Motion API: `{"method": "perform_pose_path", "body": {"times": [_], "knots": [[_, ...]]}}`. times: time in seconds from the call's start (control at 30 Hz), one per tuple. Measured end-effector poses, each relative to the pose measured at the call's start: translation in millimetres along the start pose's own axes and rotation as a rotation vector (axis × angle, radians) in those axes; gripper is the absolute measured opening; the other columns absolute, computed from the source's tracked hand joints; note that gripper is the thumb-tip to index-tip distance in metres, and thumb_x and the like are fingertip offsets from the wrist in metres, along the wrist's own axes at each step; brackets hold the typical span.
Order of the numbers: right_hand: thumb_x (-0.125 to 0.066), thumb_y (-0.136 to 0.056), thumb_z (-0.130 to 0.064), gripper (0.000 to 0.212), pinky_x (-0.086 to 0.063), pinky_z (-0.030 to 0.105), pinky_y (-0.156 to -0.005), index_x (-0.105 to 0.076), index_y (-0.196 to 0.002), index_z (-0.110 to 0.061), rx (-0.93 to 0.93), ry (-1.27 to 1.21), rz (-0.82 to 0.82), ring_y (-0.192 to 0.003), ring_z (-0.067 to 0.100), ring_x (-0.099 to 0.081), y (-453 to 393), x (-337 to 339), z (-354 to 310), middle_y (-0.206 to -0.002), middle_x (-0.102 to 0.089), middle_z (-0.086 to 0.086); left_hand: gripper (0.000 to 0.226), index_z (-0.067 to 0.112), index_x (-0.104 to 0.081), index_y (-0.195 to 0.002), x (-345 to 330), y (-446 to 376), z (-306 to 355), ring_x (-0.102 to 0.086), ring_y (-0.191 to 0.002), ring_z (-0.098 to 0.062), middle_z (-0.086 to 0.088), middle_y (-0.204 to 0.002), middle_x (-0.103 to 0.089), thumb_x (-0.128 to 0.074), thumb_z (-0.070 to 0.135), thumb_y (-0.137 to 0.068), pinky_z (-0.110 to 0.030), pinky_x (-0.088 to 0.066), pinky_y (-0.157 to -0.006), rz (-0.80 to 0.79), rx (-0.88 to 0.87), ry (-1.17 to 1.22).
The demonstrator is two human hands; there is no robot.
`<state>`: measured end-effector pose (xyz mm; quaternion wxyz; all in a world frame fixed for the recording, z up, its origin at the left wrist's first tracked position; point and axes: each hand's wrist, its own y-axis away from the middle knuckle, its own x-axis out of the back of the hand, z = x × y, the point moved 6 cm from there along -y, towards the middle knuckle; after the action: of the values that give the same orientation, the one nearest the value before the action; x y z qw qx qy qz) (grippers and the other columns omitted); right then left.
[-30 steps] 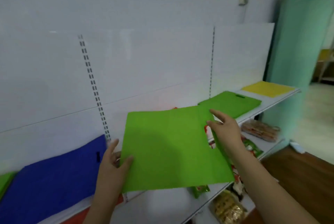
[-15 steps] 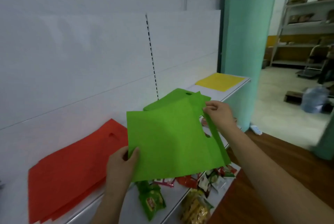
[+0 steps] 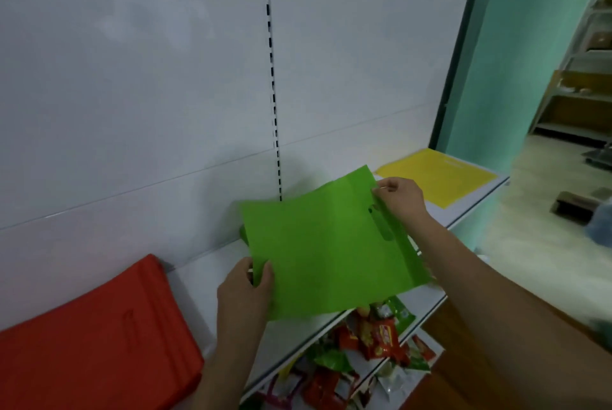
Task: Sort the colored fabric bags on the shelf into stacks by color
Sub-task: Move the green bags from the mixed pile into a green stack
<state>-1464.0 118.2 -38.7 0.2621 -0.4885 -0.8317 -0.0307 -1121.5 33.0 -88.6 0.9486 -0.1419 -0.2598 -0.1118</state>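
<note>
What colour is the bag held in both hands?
Bright green bag, plain with no pattern; clear in the head view.

The left hand [image 3: 243,290] pinches the near left corner of the flat lime-green fabric bag [image 3: 326,250], while the right hand [image 3: 399,199], forearm extended, pinches its far edge by the handle cut-out.

White wall shelf [image 3: 212,280], bags lying in piles by colour.
Red pile [image 3: 92,336] is lying flat at the left end, reaching the front edge; yellow pile [image 3: 437,176] is lying flat at the right end, well apart from the red. A green corner [image 3: 243,233] is showing between them on the board. Lower shelf [image 3: 427,308] is carrying loose snack packets [image 3: 377,336].
</note>
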Motion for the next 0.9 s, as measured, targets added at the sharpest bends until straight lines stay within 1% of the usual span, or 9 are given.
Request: {"method": "perform_pose_path", "body": {"times": [0.13, 0.27, 0.37, 0.47, 0.53, 0.6, 0.73, 0.83, 0.9], "knots": [[-0.068, -0.087, -0.015, 0.01, -0.048, 0.026, -0.077, -0.074, -0.095, -0.013, 0.032, 0.012, -0.091, -0.085, 0.02, -0.065, -44, -34, 6, -0.092, -0.072, 0.006, 0.009, 0.018, -0.066, -0.094, -18, -11, -5, -0.056, -0.067, -0.008, 0.003, -0.079, -0.064, -0.064, 0.026, -0.094, -0.025, -0.04, -0.057, 0.017, 0.103, -0.028], [-0.069, -0.085, -0.016, 0.018, -0.048, 0.029, -0.085, -0.075, -0.102, -0.01, 0.1, 0.072, -0.222, -0.096, 0.025, -0.067, -85, -70, 9, -0.098, -0.074, 0.011, 0.027, 0.016, -0.062, -0.073, -32, -16, -9, -0.057, -0.062, -0.01, 0.003, -0.066, -0.061, -0.066, 0.037, -0.09, -0.028, -0.042, -0.055, 0.053, 0.205, -0.163], [-0.068, -0.087, -0.016, 0.02, -0.043, 0.026, -0.081, -0.074, -0.103, -0.007, 0.163, 0.129, -0.299, -0.098, 0.026, -0.066, -103, -91, 13, -0.1, -0.074, 0.013, 0.037, 0.019, -0.054, -0.067, -39, -13, -10, -0.059, -0.069, -0.018, 0.002, -0.069, -0.06, -0.067, 0.049, -0.086, -0.031, -0.047, -0.06, 0.07, 0.306, -0.286], [-0.065, -0.086, -0.015, 0.019, -0.046, 0.029, -0.083, -0.073, -0.102, -0.008, 0.193, 0.184, -0.324, -0.099, 0.028, -0.065, -115, -105, 24, -0.104, -0.073, 0.013, 0.024, 0.024, -0.061, -0.091, -49, -11, -5, -0.061, -0.09, -0.022, 0.0, -0.096, -0.058, -0.073, 0.043, -0.083, -0.035, -0.051, -0.078, 0.08, 0.33, -0.31], [-0.062, -0.087, -0.013, 0.022, -0.047, 0.034, -0.083, -0.071, -0.105, -0.005, 0.197, 0.229, -0.349, -0.102, 0.031, -0.063, -117, -114, 32, -0.108, -0.07, 0.015, 0.043, 0.016, -0.06, -0.121, -59, -11, -4, -0.059, -0.101, -0.022, -0.004, -0.11, -0.056, -0.074, 0.033, -0.083, -0.032, -0.049, -0.087, 0.074, 0.332, -0.296], [-0.058, -0.089, -0.012, 0.026, -0.045, 0.035, -0.082, -0.066, -0.11, 0.0, 0.177, 0.286, -0.415, -0.105, 0.034, -0.06, -116, -123, 38, -0.112, -0.066, 0.019, 0.052, 0.013, -0.055, -0.134, -69, -11, -1, -0.058, -0.106, -0.021, -0.005, -0.117, -0.056, -0.07, 0.028, -0.087, -0.029, -0.045, -0.091, 0.053, 0.308, -0.314], [-0.051, -0.092, -0.02, 0.024, -0.045, 0.035, -0.075, -0.06, -0.103, 0.0, 0.2, 0.374, -0.462, -0.101, 0.035, -0.06, -109, -127, 29, -0.107, -0.063, 0.022, 0.057, 0.009, -0.047, -0.143, -80, -13, 4, -0.052, -0.123, -0.021, -0.007, -0.137, -0.053, -0.062, 0.031, -0.094, -0.025, -0.036, -0.103, 0.028, 0.299, -0.333], [-0.048, -0.096, -0.028, 0.042, -0.043, 0.044, -0.093, -0.052, -0.128, -0.001, 0.361, 0.491, -0.372, -0.118, 0.04, -0.051, -90, -129, -1, -0.129, -0.053, 0.023, 0.057, 0.014, -0.045, -0.147, -74, -13, 11, -0.043, -0.135, -0.02, -0.006, -0.15, -0.045, -0.06, 0.034, -0.095, -0.025, -0.03, -0.112, 0.063, 0.248, -0.332], [-0.047, -0.098, -0.032, 0.052, -0.036, 0.047, -0.104, -0.044, -0.141, -0.002, 0.518, 0.421, -0.285, -0.132, 0.04, -0.04, -64, -132, -37, -0.149, -0.04, 0.022, 0.056, 0.02, -0.043, -0.148, -64, -10, 18, -0.036, -0.141, -0.016, -0.002, -0.153, -0.04, -0.059, 0.034, -0.096, -0.023, -0.025, -0.114, 0.116, 0.185, -0.335]]}}
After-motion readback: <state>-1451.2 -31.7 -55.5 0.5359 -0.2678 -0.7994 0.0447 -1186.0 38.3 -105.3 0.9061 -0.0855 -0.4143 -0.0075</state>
